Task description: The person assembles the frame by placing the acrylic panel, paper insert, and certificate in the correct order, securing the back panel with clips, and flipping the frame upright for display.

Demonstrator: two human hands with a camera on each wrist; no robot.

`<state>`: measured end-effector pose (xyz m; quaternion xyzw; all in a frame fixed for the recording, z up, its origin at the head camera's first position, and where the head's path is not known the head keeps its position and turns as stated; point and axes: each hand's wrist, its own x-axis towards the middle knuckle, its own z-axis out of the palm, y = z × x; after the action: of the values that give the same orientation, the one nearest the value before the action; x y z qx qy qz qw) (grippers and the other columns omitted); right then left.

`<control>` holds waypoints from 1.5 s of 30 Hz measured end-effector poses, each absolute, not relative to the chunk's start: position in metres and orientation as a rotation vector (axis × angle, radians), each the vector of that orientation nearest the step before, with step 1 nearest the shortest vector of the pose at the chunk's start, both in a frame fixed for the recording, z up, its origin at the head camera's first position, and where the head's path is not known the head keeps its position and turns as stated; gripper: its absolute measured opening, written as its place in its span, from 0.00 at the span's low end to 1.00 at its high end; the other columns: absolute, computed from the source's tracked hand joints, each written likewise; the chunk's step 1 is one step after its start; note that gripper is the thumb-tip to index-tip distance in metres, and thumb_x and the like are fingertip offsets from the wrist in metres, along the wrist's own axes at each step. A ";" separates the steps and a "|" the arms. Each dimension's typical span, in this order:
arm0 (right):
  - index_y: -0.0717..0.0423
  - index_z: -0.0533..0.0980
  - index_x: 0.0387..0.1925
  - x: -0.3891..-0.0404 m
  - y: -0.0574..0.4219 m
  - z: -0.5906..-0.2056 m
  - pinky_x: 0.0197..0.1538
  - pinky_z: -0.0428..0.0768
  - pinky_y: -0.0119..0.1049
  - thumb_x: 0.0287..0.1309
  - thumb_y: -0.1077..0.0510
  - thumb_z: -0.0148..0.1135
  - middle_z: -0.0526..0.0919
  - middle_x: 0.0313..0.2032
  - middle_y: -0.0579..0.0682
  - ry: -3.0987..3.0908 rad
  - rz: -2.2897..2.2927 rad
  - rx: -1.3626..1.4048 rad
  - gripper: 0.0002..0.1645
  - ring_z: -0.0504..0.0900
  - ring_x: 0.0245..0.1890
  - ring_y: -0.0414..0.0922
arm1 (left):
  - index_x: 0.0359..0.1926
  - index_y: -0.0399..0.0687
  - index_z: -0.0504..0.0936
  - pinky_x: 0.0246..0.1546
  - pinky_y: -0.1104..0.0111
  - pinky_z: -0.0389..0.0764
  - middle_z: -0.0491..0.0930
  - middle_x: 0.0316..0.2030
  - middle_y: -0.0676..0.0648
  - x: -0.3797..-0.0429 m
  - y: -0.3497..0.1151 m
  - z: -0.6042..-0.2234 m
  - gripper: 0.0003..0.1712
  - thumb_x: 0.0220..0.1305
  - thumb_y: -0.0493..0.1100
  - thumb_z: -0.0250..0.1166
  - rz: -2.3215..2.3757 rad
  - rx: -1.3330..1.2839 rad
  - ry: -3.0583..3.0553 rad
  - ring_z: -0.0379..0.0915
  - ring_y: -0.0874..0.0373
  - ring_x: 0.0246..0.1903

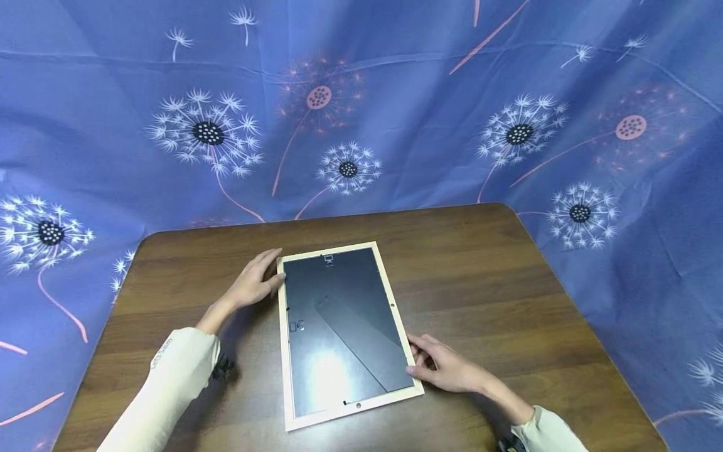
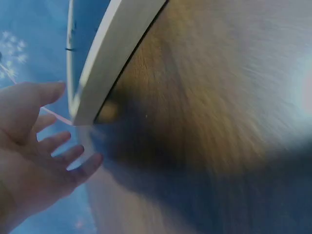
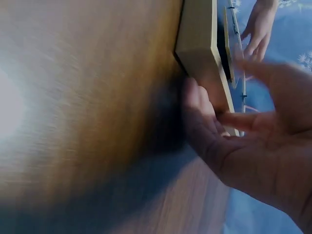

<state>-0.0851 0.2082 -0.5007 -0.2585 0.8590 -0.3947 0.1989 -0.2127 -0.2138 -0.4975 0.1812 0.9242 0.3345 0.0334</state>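
Note:
A picture frame [image 1: 285, 370] with a pale wooden rim lies face down on the brown table. Its dark backing board [image 1: 307, 282] shows, with a slanted stand leg [image 1: 361, 326] and two small metal hangers, one near the top and one at the left. Beside the upper left corner is my left hand [image 1: 251, 285], fingers loosely extended and thumb right at the rim. At the lower right side my right hand [image 1: 446, 367] holds the rim, thumb over its top and curled fingers against the outer side wall [image 3: 197, 53].
The wood-grain table [image 1: 480, 270] extends around the frame on all sides. Behind it hangs a blue cloth [image 1: 407, 125] printed with dandelions, reaching down past the table's left and right edges. Pale sleeves [image 1: 169, 376] cover both forearms.

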 end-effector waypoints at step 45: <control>0.64 0.50 0.72 -0.161 0.235 -0.517 0.50 0.79 0.43 0.51 0.61 0.70 0.63 0.63 0.68 2.384 -1.420 -0.490 0.53 0.77 0.51 0.61 | 0.64 0.39 0.69 0.52 0.47 0.72 0.74 0.55 0.36 -0.073 -0.196 -0.512 0.44 0.46 0.45 0.76 0.998 0.329 3.051 0.71 0.38 0.54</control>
<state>-0.1614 0.2351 -0.5171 -0.1716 0.8351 -0.4972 0.1612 -0.0732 -0.1961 -0.5120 0.1019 0.9446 0.3091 -0.0428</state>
